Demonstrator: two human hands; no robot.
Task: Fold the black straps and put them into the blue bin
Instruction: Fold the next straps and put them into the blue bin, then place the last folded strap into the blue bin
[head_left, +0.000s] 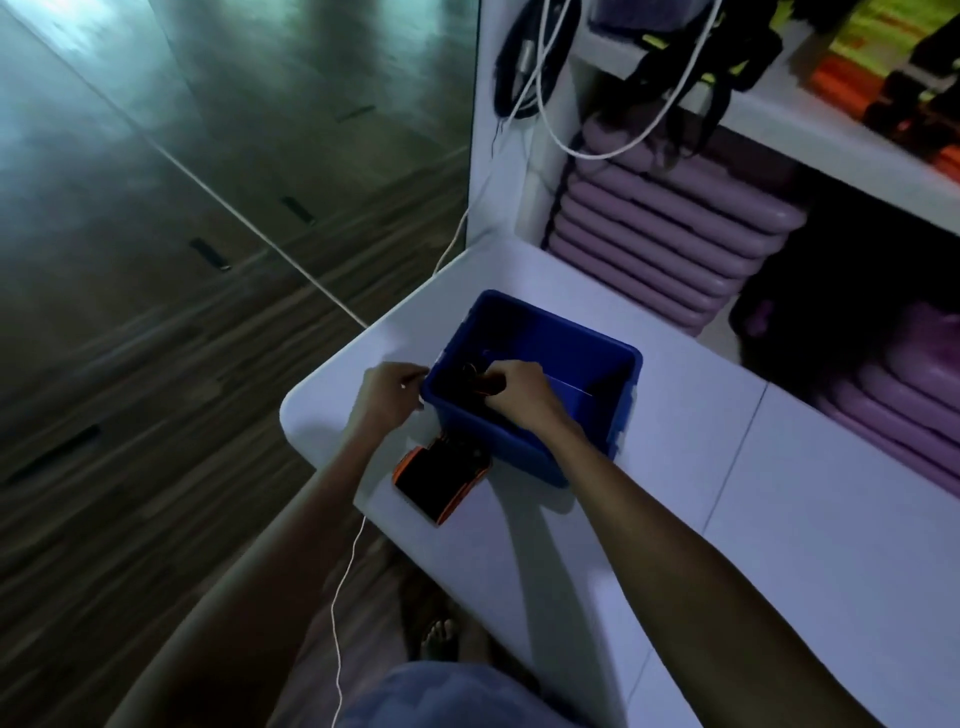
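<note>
The blue bin stands on the white table near its rounded left corner. My right hand reaches down inside the bin, fingers closed on a dark black strap with an orange trace at the bin's left inner wall. My left hand rests outside against the bin's left rim, fingers curled on the edge. Another black strap with orange edging lies folded on the table, touching the bin's near wall between my forearms.
White shelving behind the table holds stacked purple mats and more purple pads at the right. Black straps and white cord hang from the shelf above. A thin white cord drops off the table's front edge. Wood floor lies left.
</note>
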